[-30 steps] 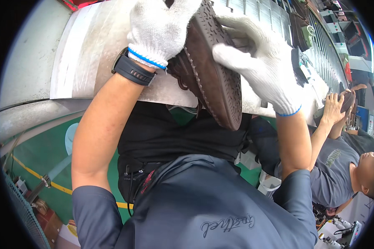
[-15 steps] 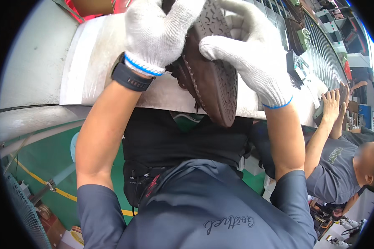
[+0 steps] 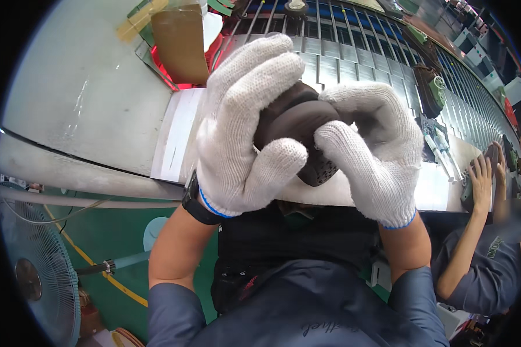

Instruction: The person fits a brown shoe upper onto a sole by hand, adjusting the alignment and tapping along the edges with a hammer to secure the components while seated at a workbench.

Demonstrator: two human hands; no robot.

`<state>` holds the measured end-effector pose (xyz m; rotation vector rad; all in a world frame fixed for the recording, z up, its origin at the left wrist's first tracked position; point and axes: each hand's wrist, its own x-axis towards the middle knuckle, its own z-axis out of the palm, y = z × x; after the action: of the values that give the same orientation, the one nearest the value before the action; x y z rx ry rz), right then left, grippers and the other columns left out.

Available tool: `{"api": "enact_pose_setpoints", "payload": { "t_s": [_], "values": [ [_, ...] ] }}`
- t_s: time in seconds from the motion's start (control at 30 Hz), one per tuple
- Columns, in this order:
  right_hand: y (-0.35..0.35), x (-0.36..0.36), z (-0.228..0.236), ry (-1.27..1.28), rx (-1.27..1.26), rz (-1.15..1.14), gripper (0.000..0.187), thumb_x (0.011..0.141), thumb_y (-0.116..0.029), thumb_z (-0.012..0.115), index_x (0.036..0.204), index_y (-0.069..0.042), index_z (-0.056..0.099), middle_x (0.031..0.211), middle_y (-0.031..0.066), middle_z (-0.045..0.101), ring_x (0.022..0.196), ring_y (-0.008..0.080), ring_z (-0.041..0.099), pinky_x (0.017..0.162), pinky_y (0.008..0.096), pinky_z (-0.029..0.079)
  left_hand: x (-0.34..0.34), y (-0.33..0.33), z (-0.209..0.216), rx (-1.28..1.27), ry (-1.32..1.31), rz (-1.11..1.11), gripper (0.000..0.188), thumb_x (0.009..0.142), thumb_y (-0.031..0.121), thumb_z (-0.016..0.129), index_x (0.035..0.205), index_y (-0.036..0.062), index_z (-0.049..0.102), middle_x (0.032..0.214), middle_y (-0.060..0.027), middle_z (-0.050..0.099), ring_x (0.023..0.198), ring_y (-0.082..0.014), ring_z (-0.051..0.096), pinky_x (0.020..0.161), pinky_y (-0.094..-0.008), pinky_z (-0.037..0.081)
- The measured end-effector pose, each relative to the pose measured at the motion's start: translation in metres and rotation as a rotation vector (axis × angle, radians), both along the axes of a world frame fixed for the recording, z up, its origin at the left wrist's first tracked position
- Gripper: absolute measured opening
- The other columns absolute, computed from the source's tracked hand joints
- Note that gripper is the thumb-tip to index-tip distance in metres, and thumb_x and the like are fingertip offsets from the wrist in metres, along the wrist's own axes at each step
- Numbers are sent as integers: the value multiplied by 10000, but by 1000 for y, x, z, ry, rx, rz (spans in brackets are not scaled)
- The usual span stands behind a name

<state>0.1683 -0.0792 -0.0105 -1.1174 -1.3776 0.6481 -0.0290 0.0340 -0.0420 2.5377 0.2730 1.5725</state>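
Note:
A dark brown shoe is between my two white-gloved hands, over the near edge of the worktable. One end of it faces me, with the patterned sole partly showing underneath. My left hand wraps round its left side, thumb pointing inward along the near end. On the other side, my right hand is curled, with thumb and fingertips against the edge of the shoe. My palms and fingers hide much of the shoe's body.
Beyond my hands runs a slatted metal conveyor, with another brown shoe on its right side. A brown cardboard piece stands at the back left. A fan is at lower left. A co-worker's hand rests on a shoe at right.
The shoe has turned from lengthwise, sole to the right, to end-on toward me. Both hands appear lower in the picture, and the view takes in more of the conveyor.

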Motion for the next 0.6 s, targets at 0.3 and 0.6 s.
{"api": "enact_pose_setpoints", "payload": {
  "t_s": [0.3,0.6],
  "values": [
    [0,14,0,33,31,125,218,929,-4,786,1124,22,690,1132,111,721,917,143,702,811,282,582,6,-9,9,-137,-133,-181,558,876,177,710,1371,-76,675,1390,-242,683,1388,-430,595,1223,-537,429],
    [-1,8,-11,-85,62,137,266,887,46,803,1126,14,692,1142,120,717,1015,179,703,870,328,573,-9,-54,23,-585,-94,-49,536,931,167,664,1395,-91,594,1439,-245,631,1430,-378,587,1252,-531,434]
  ]
}}
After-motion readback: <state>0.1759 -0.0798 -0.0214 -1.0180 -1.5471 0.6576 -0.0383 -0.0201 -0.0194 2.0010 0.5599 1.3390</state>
